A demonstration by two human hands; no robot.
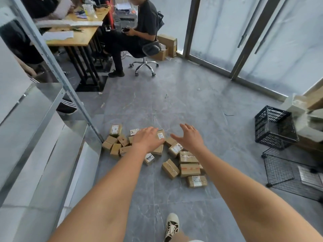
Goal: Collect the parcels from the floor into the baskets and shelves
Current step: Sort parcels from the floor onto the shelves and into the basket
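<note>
Both hands, left [147, 139] and right [189, 137], spread and empty over parcels [158, 151] mid-frame; I judge grabbing several may drop one, baskets [274, 127] far right.

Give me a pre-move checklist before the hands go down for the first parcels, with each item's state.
1. Both hands free: left hand and right hand open, holding nothing: ok.
2. Parcels within view on the floor, loosely piled: ok.
3. Basket available: black crate lies tipped on its side: not ok.
4. Shelf beside the pile, space on it: ok.
5. Whether the left hand already touches a parcel: cannot tell.
6. Shoe apart from the pile: ok.
</note>
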